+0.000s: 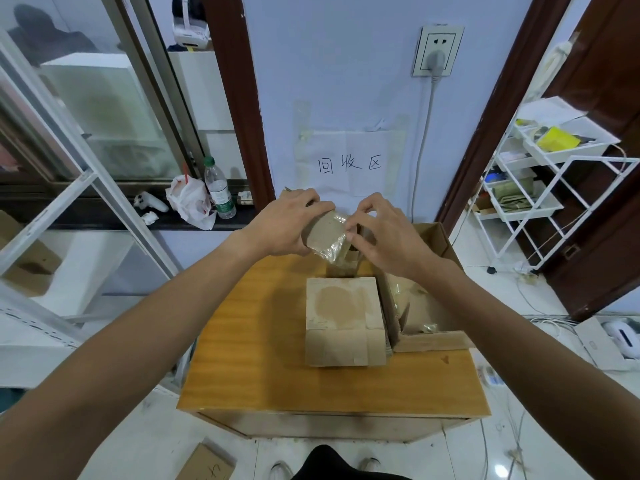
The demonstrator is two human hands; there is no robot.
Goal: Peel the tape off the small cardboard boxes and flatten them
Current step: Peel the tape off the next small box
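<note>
Above wooden table, left hand grips small box; right hand fingers pinch its tape

Hands: two, left, right. Small boxes: two, held, on table. Open carton, right of centre: one. Bottle, left: one.

Ahead of you a paper sign with handwritten characters is taped to the pale wall, and above it to the right a grey plug sits in a wall socket. On the dark ledge to your left you have a clear water bottle with a green cap, just beside a crumpled white plastic bag and a white controller. To your right stands a white wire rack holding trays, one with a yellow item.
</note>
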